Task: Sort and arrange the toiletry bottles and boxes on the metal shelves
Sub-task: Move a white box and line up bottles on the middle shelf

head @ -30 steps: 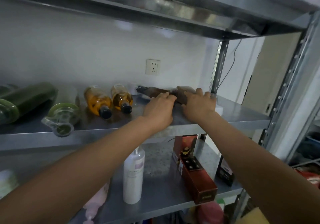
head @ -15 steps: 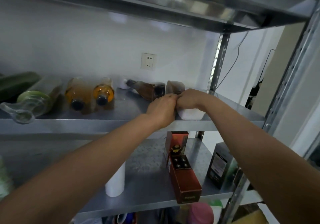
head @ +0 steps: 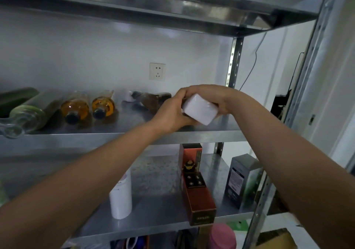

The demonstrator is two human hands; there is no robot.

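Observation:
A small white box (head: 199, 110) is held just above the right part of the upper metal shelf (head: 134, 135). My right hand (head: 211, 96) grips it from above and behind, while my left hand (head: 171, 114) holds its left end and underside. A brown bottle (head: 151, 99) lies on its side just behind my left hand. Further left on the same shelf lie two amber bottles (head: 88, 107) and green bottles (head: 25, 106), all on their sides.
On the lower shelf (head: 157, 216) stand a white bottle (head: 121, 196), a red-brown box lying flat (head: 197, 196) with a red box upright behind it, and a grey-green box (head: 244, 179). A pink container (head: 222, 237) sits below. Shelf posts (head: 233, 62) rise at the right.
Both hands, which lay on the items at the shelf's right end, have closed round the white box and lifted it off the shelf towards me. The camera has swung slightly right.

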